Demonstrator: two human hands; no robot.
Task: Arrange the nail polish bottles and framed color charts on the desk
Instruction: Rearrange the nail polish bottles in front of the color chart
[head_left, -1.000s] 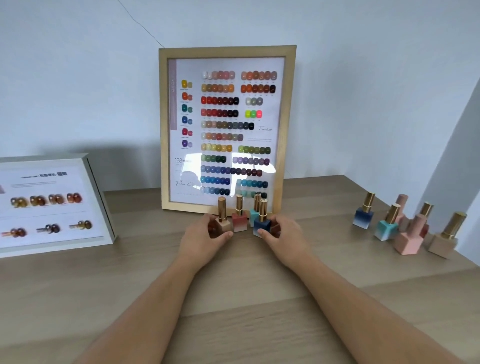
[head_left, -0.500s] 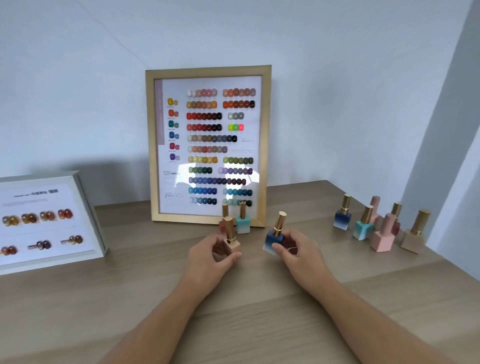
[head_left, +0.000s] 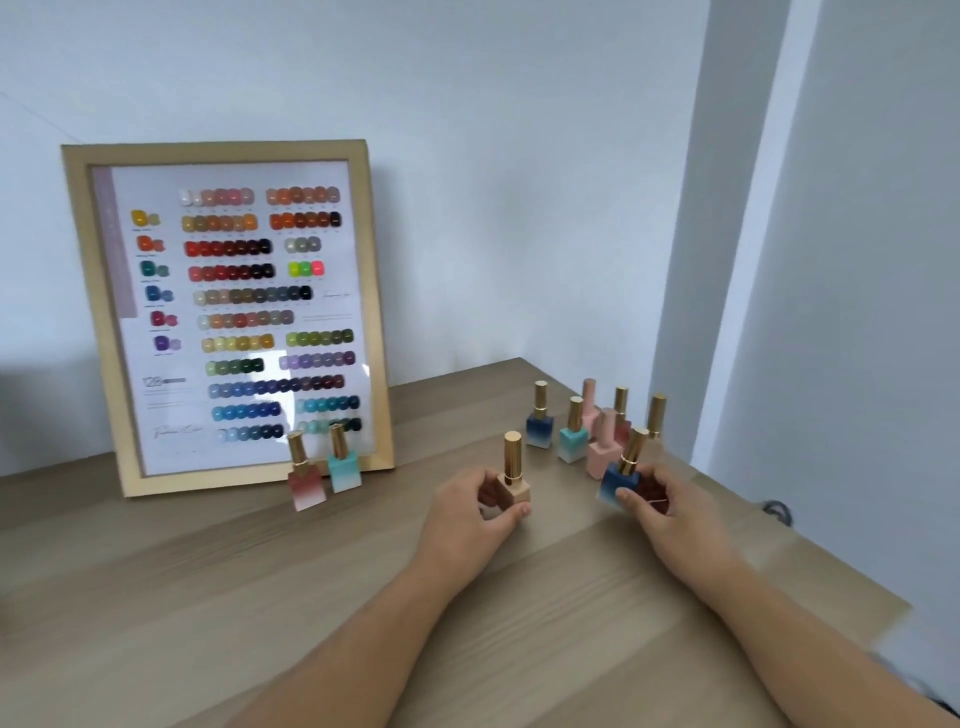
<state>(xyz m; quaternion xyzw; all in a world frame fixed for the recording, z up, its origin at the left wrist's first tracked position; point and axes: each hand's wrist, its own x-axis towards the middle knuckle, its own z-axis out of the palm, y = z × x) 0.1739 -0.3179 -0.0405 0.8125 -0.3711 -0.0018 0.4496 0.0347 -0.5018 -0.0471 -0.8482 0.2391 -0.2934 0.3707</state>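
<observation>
Two bottles are in transit: the left hand grips a tan bottle upright, the right hand a tilted blue bottle, both apparently bound for the cluster at 1 o'clock, away from the framed chart at 10 o'clock.

A single wide-angle view from a head-worn camera, looking forward and down across a wooden worktop toward the room's corner. Both forearms reach in from the bottom edge, with the hands — left, right — close to the lens at centre. A framed chart leans on the back wall at left, farther off. The worktop's right edge runs diagonally — straight lines bow slightly near the borders.
</observation>
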